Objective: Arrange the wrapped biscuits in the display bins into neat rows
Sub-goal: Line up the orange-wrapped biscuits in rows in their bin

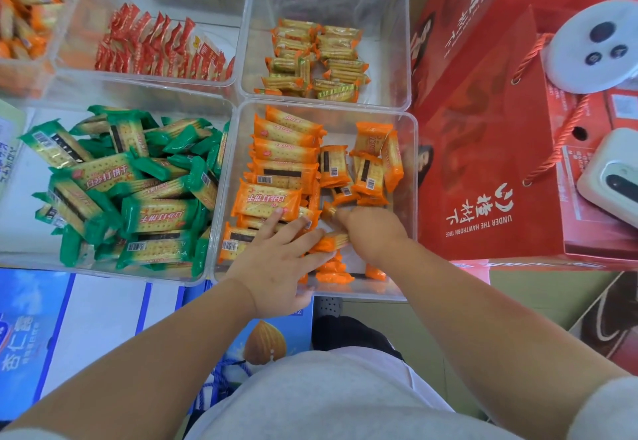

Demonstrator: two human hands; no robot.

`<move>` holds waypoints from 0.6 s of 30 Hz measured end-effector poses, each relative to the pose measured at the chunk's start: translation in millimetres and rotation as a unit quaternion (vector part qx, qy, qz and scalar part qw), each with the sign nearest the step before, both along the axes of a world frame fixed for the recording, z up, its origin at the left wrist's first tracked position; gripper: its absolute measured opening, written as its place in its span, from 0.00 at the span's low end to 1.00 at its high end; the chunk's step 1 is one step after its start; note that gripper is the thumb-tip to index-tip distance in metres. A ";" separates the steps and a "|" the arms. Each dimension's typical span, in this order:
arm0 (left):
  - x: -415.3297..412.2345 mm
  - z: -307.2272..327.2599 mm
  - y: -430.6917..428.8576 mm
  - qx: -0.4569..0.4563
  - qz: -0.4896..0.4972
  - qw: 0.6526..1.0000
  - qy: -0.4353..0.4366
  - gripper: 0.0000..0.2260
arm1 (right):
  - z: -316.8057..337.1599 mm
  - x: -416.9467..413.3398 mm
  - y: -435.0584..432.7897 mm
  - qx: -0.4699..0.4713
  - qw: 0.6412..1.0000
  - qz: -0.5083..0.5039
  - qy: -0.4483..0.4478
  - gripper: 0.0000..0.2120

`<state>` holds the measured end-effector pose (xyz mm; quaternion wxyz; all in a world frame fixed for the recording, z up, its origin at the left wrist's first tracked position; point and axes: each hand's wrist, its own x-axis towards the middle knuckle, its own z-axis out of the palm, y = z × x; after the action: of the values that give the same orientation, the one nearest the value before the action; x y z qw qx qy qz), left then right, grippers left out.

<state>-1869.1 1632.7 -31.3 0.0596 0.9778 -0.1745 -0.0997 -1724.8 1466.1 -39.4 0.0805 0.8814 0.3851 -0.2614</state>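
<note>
Both my hands are inside a clear plastic bin [411,198] of orange-wrapped biscuits [286,153]. My left hand [279,260] lies flat with straight fingers on the packs at the bin's near left, its fingertips touching a large orange pack [266,201]. My right hand [373,236] is curled at the near middle of the bin, its fingers round a small orange pack [331,241]. A stacked row of orange packs runs along the bin's left side; loose packs [369,170] stand at the far right.
A bin of jumbled green-wrapped biscuits [127,184] sits to the left. Behind are bins of red packs [155,46] and small yellow-orange packs [317,60]. Red gift boxes [483,129] stand close on the right. Blue cartons [69,319] lie below the bins.
</note>
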 end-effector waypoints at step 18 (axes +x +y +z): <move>-1.2 -1.8 0.4 -0.007 -0.004 1.000 -0.013 0.19 | 19.7 3.0 -4.9 0.131 0.973 -0.154 0.107 0.15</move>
<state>-1870.3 1633.1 -33.1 0.0636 0.9778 -0.1801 -0.0862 -1721.8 1461.2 -19.7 -0.1189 0.9001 0.2817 -0.3105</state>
